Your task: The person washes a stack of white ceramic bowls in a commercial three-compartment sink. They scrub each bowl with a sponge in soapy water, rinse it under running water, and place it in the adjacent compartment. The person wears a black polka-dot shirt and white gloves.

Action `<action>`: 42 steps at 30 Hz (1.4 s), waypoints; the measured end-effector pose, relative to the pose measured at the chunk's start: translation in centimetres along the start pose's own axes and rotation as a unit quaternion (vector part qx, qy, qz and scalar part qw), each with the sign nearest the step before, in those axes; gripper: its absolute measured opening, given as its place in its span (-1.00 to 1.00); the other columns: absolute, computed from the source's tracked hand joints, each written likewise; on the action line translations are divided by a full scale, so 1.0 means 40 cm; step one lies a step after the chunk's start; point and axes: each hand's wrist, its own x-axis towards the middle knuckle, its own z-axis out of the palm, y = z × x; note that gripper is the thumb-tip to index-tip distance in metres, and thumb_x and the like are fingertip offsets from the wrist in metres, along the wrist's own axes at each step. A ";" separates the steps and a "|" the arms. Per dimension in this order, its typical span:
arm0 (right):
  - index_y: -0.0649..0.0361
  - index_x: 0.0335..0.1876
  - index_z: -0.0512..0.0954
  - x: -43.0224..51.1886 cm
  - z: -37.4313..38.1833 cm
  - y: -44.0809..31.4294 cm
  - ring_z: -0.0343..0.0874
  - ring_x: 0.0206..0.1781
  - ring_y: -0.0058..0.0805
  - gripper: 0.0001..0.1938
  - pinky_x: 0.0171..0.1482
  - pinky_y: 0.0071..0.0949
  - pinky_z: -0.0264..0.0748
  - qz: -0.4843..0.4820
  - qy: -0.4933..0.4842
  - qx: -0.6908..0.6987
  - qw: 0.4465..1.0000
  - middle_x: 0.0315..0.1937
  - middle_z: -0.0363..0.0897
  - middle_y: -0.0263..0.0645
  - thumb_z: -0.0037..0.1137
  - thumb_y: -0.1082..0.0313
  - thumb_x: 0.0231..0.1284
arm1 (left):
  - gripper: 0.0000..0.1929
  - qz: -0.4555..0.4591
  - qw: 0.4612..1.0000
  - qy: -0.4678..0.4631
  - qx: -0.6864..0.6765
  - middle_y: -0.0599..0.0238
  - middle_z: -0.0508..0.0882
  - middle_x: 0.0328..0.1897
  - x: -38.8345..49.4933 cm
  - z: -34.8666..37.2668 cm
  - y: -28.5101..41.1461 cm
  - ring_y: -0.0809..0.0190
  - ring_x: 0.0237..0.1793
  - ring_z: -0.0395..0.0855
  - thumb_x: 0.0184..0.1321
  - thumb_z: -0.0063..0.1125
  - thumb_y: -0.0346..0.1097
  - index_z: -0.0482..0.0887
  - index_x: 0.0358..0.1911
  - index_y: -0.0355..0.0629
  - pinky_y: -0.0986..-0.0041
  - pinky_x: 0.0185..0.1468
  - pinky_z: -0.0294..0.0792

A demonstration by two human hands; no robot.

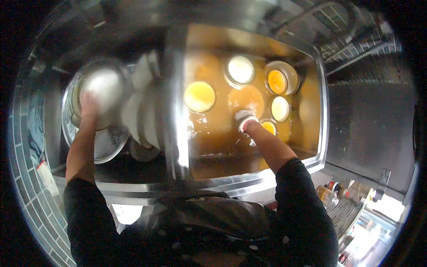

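Observation:
My left hand point(89, 106) grips the near-left side of a round white dish point(105, 85), blurred, over the left basin of a steel sink. Beneath the dish lies a large round metal bowl point(111, 154). Several white plates point(141, 116) lean on edge just right of it, against the divider. My right hand point(246, 119), in a knit glove with a red-edged cuff, dips into the brownish water point(213, 137) of the right basin. A pale round dish point(248, 98) lies under the water at its fingers, which are partly hidden. Whether they hold it is unclear.
Around my right hand sit a yellow-looking bowl point(200, 96), a white bowl point(241, 69) and several smaller cups point(280, 108). The steel divider point(175, 110) separates the basins. A wire rack point(360, 50) stands at far right; a white glove point(47, 178) lies at left.

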 end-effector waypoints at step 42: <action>0.16 0.39 0.13 -0.096 -0.040 -0.016 0.08 0.45 -0.31 -0.42 0.41 -0.37 0.07 -0.171 0.158 0.339 0.911 0.36 0.18 -0.02 -0.19 0.35 0.21 | -0.43 -0.005 0.454 0.113 -0.884 0.21 0.57 0.10 -0.010 -0.418 1.070 0.16 0.10 0.46 0.21 -0.03 0.11 0.50 0.12 -0.20 0.20 0.16 0.26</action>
